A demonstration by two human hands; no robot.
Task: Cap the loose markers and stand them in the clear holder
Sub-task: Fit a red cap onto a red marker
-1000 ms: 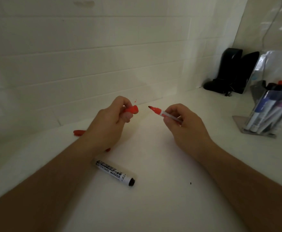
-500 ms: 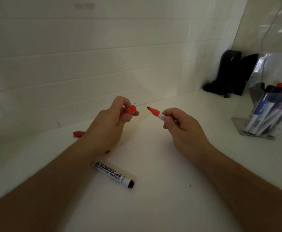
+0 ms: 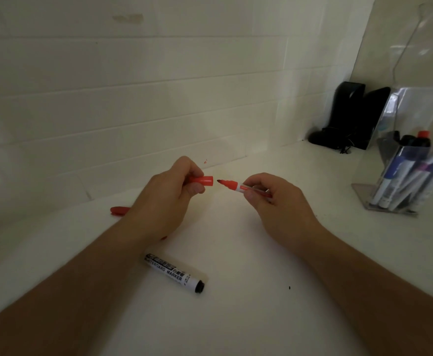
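Left hand (image 3: 166, 201) pinches a red cap (image 3: 202, 180); right hand (image 3: 279, 201) grips an uncapped red marker (image 3: 236, 187), tip just beside the cap's mouth.

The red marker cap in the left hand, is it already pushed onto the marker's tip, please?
No, the red marker cap sits just short of the red marker's exposed tip.

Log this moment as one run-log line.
left hand: holds red cap | right hand: holds red marker | uncapped, tip near cap

We see our two bare forearms, left hand (image 3: 164, 201) and right hand (image 3: 279, 204), sleeveless and without jewellery.
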